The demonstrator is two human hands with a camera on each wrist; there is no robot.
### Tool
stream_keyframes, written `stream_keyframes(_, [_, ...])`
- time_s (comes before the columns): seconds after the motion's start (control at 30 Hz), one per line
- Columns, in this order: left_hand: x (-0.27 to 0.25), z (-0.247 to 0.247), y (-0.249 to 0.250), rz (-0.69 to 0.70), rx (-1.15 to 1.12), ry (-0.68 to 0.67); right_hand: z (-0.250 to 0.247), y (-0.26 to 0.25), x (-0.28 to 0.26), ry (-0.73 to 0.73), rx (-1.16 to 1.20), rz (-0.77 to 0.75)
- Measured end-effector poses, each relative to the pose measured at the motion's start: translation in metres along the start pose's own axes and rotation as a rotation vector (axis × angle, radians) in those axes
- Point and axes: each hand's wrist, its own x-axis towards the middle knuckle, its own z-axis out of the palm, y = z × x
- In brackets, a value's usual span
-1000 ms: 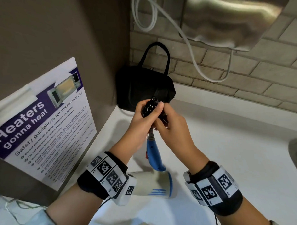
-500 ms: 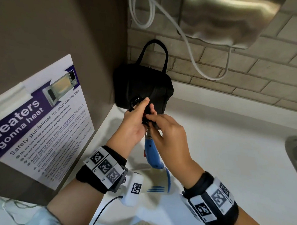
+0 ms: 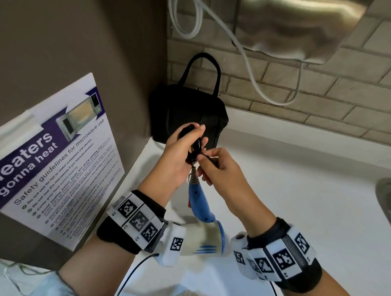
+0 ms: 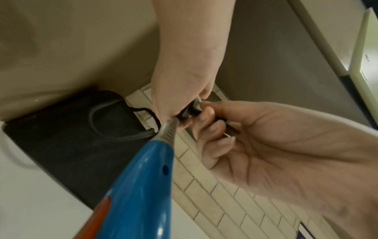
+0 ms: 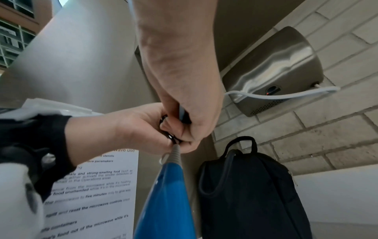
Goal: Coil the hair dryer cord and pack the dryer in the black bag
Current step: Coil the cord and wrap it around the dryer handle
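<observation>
A hair dryer (image 3: 201, 203) with a blue handle (image 4: 141, 186) (image 5: 165, 198) and a cream barrel hangs handle-up over the white counter. Its black cord (image 3: 193, 141) is bundled in coils at the handle's top. My left hand (image 3: 179, 157) grips that coiled bundle. My right hand (image 3: 215, 167) pinches the cord's loose end, a dark plug-like piece, right beside the coils. The black bag (image 3: 186, 112) (image 5: 251, 190) (image 4: 71, 137) stands upright in the corner just behind both hands, its handles up. I cannot tell whether its top is unzipped.
A microwave safety poster (image 3: 55, 161) hangs on the brown panel at left. A steel wall-mounted hand dryer (image 3: 296, 22) with a white cable (image 3: 249, 66) sits above on the brick wall. A steel sink rim (image 3: 389, 205) shows at the right edge of the counter (image 3: 302, 199).
My right hand has slipped down from the top of the coils to pinch the cord end beside them. The left hand keeps its grip on the bundle.
</observation>
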Motion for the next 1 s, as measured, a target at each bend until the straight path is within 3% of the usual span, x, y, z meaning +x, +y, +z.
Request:
stream_keyframes(0.17, [0.004, 0.004, -0.007, 0.155, 0.164, 0.162, 0.008, -0.005, -0.007, 0.048, -0.231, -0.203])
stream_keyframes(0.27, [0.002, 0.007, -0.011, 0.259, 0.232, 0.181, 0.008, -0.009, -0.014, 0.065, -0.375, -0.314])
stream_keyframes(0.4, [0.004, 0.01, -0.008, 0.207, 0.097, 0.211, 0.011, -0.01, -0.025, 0.086, -0.498, -0.414])
stream_keyframes(0.47, [0.006, 0.01, -0.007, 0.167, 0.062, 0.201, 0.013, -0.008, -0.03, 0.099, -0.469, -0.408])
stream_keyframes(0.6, [0.006, 0.002, -0.005, 0.103, -0.021, 0.102, 0.01, -0.005, -0.023, 0.071, -0.196, -0.233])
stream_keyframes(0.73, [-0.001, -0.001, -0.004, 0.025, -0.044, -0.018, 0.008, -0.003, -0.016, 0.076, -0.192, -0.228])
stream_keyframes(0.87, [-0.002, 0.0, -0.008, 0.087, 0.118, 0.089, 0.008, -0.002, -0.017, 0.07, -0.243, -0.268])
stream_keyframes(1.0, [0.001, 0.006, -0.01, 0.14, 0.063, 0.151, 0.01, -0.004, -0.029, 0.092, -0.406, -0.366])
